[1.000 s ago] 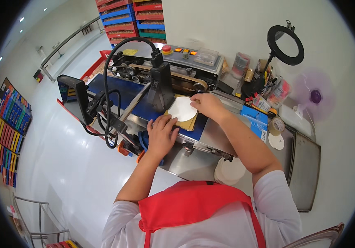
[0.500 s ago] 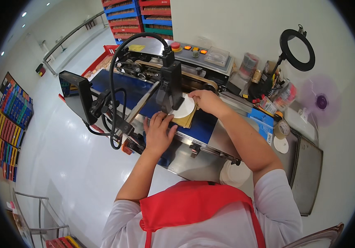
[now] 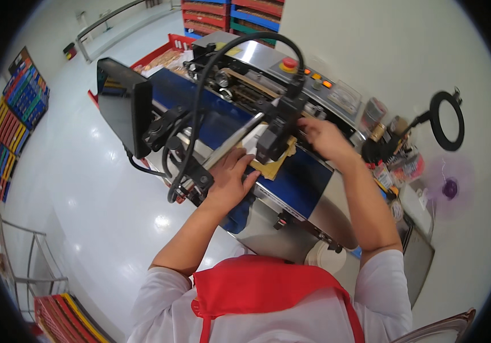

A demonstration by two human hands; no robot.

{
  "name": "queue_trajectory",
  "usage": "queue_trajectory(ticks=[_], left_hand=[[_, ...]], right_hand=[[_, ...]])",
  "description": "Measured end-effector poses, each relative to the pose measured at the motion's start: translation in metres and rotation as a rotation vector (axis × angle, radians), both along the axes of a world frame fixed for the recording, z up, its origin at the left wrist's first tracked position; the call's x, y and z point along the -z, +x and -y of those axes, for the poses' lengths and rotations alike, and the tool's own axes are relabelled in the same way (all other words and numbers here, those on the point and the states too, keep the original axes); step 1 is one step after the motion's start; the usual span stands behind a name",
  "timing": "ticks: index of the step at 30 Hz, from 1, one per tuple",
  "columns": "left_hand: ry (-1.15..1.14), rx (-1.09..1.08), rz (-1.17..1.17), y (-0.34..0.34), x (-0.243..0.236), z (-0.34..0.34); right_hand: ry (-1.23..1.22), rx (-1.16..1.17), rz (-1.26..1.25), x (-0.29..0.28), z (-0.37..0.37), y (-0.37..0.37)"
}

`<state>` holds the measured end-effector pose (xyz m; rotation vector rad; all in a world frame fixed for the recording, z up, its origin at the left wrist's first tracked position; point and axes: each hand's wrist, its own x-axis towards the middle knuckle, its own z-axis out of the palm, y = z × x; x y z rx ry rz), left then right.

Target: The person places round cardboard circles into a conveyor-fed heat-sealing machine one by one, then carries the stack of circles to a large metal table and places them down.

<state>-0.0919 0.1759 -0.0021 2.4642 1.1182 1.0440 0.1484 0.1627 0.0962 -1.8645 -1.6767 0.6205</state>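
My left hand (image 3: 228, 179) lies with its fingers stretched out by the near edge of a blue conveyor belt (image 3: 308, 186), fingertips at a white round disc (image 3: 251, 142). The disc is partly hidden beneath a black block-shaped device head (image 3: 282, 126) with a thick cable. A yellowish, wrinkled sheet or cloth (image 3: 277, 168) sticks out from under that head, on the belt. Beyond the belt's far side, my right hand (image 3: 326, 140) hovers with loosely bent fingers, slightly blurred. Nothing shows in it, and it is apart from the disc.
A dark screen (image 3: 125, 108) on a bracket stands left of the belt. Behind runs a control panel with a red button (image 3: 288, 64). Stacked crates (image 3: 208, 20) stand at the back. A ring light (image 3: 446, 121) and a spinning fan (image 3: 449, 187) are on the right.
The view has turned, shifting the machine in the picture. The white disc now shows left of the black head instead of right of it. My right hand has let go of the disc.
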Motion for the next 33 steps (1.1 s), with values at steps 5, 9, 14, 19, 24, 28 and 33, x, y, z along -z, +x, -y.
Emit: queue_trajectory(ticks=[5,9,14,19,24,28,33], left_hand=[[0.093,-0.053,-0.027,-0.007,0.000,-0.008],[0.063,-0.086,0.040,-0.006,0.004,-0.019],[0.070,-0.094,0.234,-0.007,0.013,-0.031],[0.078,-0.091,0.256,-0.006,0.018,-0.038],[-0.418,-0.100,0.730,-0.002,0.007,-0.032],[-0.220,-0.131,0.559,-0.007,0.008,-0.037],[0.120,-0.476,0.061,-0.004,0.017,-0.031]], right_hand=[[0.050,0.044,-0.107,-0.059,-0.037,0.008],[-0.084,-0.148,-0.243,-0.081,-0.097,-0.006],[-0.411,-0.418,-0.196,-0.057,-0.159,-0.044],[-0.666,-0.698,0.405,-0.030,-0.194,-0.071],[-0.633,-0.829,0.608,-0.032,-0.195,-0.092],[-0.568,-1.009,0.456,-0.038,-0.200,-0.095],[-0.470,-0.896,0.352,-0.053,-0.197,-0.078]])
